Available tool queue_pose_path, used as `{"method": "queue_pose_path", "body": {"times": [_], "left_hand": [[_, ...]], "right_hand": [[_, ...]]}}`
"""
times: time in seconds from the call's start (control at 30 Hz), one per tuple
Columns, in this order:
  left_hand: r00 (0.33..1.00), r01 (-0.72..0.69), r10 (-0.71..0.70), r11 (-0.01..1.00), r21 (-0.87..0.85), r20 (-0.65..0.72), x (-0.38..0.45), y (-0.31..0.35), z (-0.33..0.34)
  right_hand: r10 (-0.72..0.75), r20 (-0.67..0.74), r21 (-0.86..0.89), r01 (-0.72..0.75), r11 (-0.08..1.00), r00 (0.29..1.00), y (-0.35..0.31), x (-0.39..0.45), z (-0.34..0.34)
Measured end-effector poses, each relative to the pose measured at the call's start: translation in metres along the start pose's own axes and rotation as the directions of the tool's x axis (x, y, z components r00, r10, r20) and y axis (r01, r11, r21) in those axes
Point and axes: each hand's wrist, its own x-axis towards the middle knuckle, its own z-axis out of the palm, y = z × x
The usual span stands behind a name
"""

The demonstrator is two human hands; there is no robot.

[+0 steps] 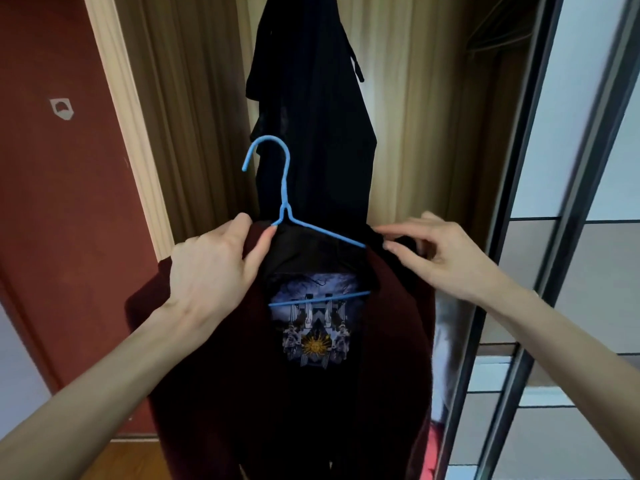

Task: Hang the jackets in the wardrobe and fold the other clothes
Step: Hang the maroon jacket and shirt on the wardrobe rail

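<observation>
Two hands' fingers pinch one maroon jacket (346, 393) on one blue hanger (284, 206): left hand (211, 271), right hand (446, 254).

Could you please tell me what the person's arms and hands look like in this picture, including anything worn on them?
Both forearms are bare, with no sleeves in view. The left hand and the right hand wear no gloves, and no rings, watch or bracelets show. The fingers are slender; the visible nails look short and unpainted.
</observation>
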Motion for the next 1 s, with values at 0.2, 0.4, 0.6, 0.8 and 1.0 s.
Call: {"method": "queue_pose_path", "body": {"times": [0.2,0.4,0.6,0.8,1.0], "left_hand": [[0.998,-0.037,0.038,0.999,-0.018,0.044,-0.002,0.007,-0.004],[0.99,-0.115,0.117,0.993,-0.033,0.073,-0.003,0.021,-0.004],[0.977,-0.142,0.162,0.98,-0.143,0.14,0.003,0.026,-0.005],[0.944,-0.146,0.184,0.977,-0.155,0.274,-0.008,-0.009,-0.015],[0.915,-0.034,0.18,0.926,-0.376,0.36,0.004,0.002,-0.013]], "right_hand": [[0.096,0.374,-0.171,-0.033,0.985,0.923,0.001,0.004,0.013],[-0.099,0.246,-0.177,0.145,0.973,0.964,-0.02,0.007,0.041],[-0.176,0.056,-0.154,0.182,0.971,0.983,-0.041,0.024,0.042],[-0.079,-0.118,-0.016,0.077,0.997,0.99,-0.014,0.013,0.015],[-0.014,-0.146,-0.033,0.009,0.999,0.989,-0.011,-0.001,0.012]]}}
